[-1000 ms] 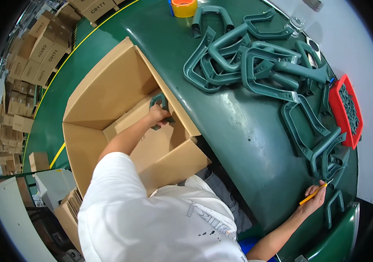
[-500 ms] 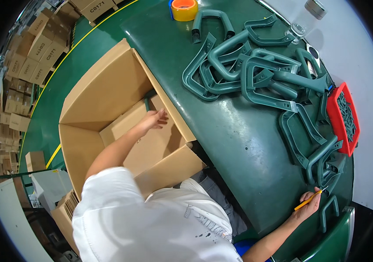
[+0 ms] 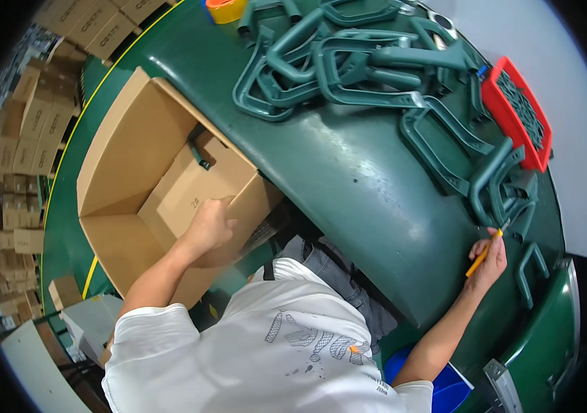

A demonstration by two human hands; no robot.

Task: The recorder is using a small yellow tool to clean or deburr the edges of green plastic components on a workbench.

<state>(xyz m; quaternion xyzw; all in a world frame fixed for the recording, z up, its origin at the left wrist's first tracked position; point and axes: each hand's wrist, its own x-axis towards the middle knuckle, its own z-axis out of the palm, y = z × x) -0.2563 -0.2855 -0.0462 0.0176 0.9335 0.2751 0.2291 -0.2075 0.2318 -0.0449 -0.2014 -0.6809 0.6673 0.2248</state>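
My left hand (image 3: 209, 226) rests with curled fingers on the near flap of an open cardboard box (image 3: 135, 138), holding nothing. A green plastic handle part (image 3: 199, 153) lies inside the box, apart from the hand. My right hand (image 3: 487, 260) is closed on a yellow pencil-like tool (image 3: 482, 253) at the right side of the green table (image 3: 348, 179), next to a green U-shaped handle (image 3: 528, 274). A heap of green handle parts (image 3: 348, 62) lies at the far side of the table.
A red plastic crate (image 3: 519, 113) stands at the table's right rim. An orange tape roll (image 3: 224, 8) sits at the far edge. Stacked cardboard boxes (image 3: 25, 138) fill the floor at left. A blue bin (image 3: 438, 385) is beside my legs.
My left hand has let go of the green part inside the box and drawn back to the near flap. The right hand has stayed in place with its tool.
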